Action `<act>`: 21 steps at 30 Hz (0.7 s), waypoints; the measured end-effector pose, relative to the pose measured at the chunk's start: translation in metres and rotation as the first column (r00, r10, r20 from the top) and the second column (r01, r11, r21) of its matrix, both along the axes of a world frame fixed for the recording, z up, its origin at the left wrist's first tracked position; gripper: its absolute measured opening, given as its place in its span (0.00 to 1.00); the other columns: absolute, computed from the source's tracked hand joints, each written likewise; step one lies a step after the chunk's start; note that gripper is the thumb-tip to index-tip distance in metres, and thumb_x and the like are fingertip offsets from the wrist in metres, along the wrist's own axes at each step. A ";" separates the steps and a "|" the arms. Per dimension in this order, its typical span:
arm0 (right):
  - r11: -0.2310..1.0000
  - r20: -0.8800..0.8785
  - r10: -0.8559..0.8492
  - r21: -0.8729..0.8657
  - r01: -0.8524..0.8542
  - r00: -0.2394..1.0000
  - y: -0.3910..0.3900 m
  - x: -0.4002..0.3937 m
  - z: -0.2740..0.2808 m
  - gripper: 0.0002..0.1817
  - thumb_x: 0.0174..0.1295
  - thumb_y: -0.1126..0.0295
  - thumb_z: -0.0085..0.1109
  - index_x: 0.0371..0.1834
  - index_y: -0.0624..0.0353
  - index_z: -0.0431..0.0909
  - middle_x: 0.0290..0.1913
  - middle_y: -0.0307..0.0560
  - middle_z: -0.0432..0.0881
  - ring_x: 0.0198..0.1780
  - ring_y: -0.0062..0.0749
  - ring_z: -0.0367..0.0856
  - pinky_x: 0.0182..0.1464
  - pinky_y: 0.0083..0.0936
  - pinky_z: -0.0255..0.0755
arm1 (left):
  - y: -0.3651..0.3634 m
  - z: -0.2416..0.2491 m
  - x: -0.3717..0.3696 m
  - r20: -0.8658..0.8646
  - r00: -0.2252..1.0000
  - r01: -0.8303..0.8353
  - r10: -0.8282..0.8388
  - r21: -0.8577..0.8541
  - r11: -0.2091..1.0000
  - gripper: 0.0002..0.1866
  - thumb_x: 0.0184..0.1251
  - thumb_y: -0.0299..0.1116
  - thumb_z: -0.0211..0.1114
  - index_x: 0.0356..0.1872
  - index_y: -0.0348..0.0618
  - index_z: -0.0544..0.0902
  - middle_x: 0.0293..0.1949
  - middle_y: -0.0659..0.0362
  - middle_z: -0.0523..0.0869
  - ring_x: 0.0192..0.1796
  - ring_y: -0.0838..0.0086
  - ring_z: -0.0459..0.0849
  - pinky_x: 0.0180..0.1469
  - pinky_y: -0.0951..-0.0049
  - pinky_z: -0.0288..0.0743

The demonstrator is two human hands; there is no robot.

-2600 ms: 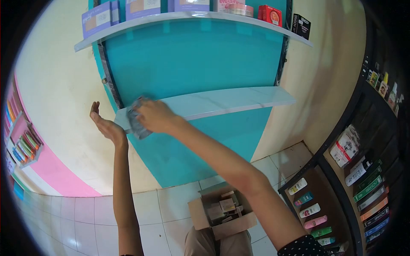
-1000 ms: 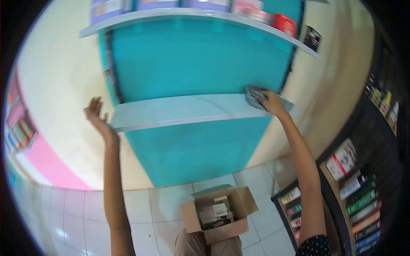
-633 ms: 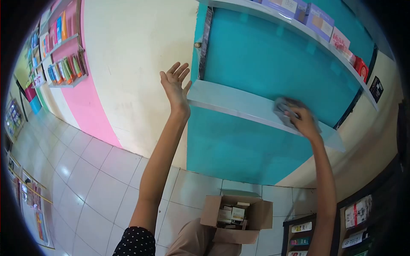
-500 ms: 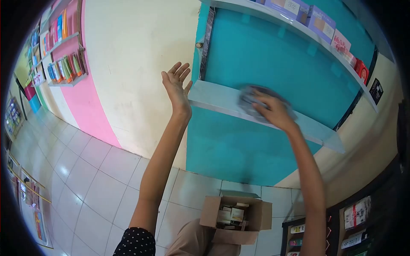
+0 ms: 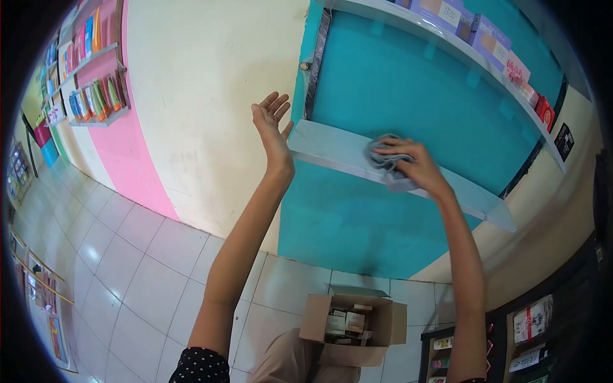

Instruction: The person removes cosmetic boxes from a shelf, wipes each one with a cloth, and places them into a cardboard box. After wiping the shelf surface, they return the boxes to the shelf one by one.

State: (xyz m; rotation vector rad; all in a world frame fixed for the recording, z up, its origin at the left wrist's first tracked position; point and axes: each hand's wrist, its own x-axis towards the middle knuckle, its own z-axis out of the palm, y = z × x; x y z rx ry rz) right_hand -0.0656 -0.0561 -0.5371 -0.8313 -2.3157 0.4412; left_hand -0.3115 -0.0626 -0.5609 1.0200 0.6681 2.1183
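My right hand (image 5: pixel 418 167) presses a bunched grey cloth (image 5: pixel 387 155) onto the white wall shelf (image 5: pixel 332 143), about midway along it. Part of the cloth hangs over the shelf's front edge. Raised beside the shelf's left end, my left hand (image 5: pixel 273 131) is open, fingers spread, with nothing in it. Turquoise wall panel (image 5: pixel 408 89) lies behind the shelf.
An upper shelf (image 5: pixel 440 45) carries purple boxes (image 5: pixel 490 39) and a red pack (image 5: pixel 543 113). Below, an open cardboard box (image 5: pixel 315 317) with small cartons stands on the tiled floor. Dark racks (image 5: pixel 501 332) hold products at lower right; more shelves (image 5: pixel 102 121) hang far left.
The cloth was spread and blurred under my right hand; now it is bunched up in the fingers, at nearly the same spot. My left hand has shifted slightly right within the view.
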 end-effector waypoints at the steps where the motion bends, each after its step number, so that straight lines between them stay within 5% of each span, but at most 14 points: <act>1: 0.997 0.024 -0.078 0.022 0.078 0.997 -0.002 0.008 0.002 0.24 0.41 0.82 0.46 0.42 0.47 0.79 0.52 0.44 0.72 0.46 0.38 0.67 0.54 0.28 0.60 | 0.001 0.000 0.000 0.007 1.000 0.003 -0.003 0.000 1.000 0.34 0.61 0.60 0.26 0.54 0.42 0.62 0.54 0.52 0.68 0.60 0.66 0.61 0.60 0.53 0.52; 5: 0.950 0.062 -0.271 0.175 0.257 0.960 -0.006 -0.011 0.000 0.19 0.46 0.73 0.50 0.45 0.48 0.77 0.52 0.45 0.72 0.47 0.40 0.67 0.54 0.29 0.60 | -0.001 0.000 0.002 0.016 1.000 -0.014 0.013 0.012 1.000 0.34 0.61 0.60 0.26 0.54 0.42 0.62 0.53 0.51 0.68 0.60 0.65 0.62 0.59 0.54 0.52; 9: 0.935 0.130 -0.138 0.345 0.085 0.982 0.024 -0.071 -0.010 0.17 0.49 0.65 0.54 0.45 0.49 0.76 0.51 0.47 0.72 0.49 0.42 0.65 0.54 0.32 0.60 | 0.001 -0.002 0.002 0.004 0.999 -0.037 0.037 0.018 0.999 0.34 0.61 0.60 0.27 0.53 0.41 0.63 0.52 0.52 0.69 0.58 0.65 0.64 0.59 0.55 0.53; 14: 0.932 0.078 0.001 0.362 -0.029 0.997 0.006 -0.119 -0.010 0.16 0.50 0.65 0.54 0.45 0.49 0.77 0.51 0.47 0.71 0.49 0.43 0.65 0.55 0.33 0.59 | 0.002 -0.003 0.007 -0.105 0.979 -0.171 0.176 0.058 0.984 0.30 0.64 0.55 0.27 0.50 0.40 0.66 0.51 0.50 0.70 0.55 0.64 0.67 0.57 0.57 0.55; 17: 0.953 0.134 -0.013 0.301 -0.028 0.991 -0.009 -0.085 -0.005 0.17 0.51 0.69 0.53 0.47 0.48 0.76 0.53 0.45 0.69 0.52 0.38 0.64 0.57 0.31 0.55 | 0.001 -0.002 0.012 -0.138 0.956 -0.248 0.257 0.081 0.965 0.29 0.65 0.52 0.28 0.49 0.38 0.67 0.49 0.49 0.72 0.53 0.63 0.69 0.55 0.57 0.59; 21: 0.935 0.083 -0.237 0.291 0.204 0.968 -0.023 0.019 -0.010 0.17 0.48 0.72 0.53 0.45 0.54 0.76 0.53 0.46 0.71 0.52 0.38 0.65 0.55 0.30 0.57 | 0.002 -0.005 0.011 -0.211 0.924 -0.296 0.320 0.137 0.945 0.29 0.65 0.54 0.30 0.49 0.39 0.67 0.48 0.51 0.74 0.52 0.66 0.70 0.54 0.60 0.60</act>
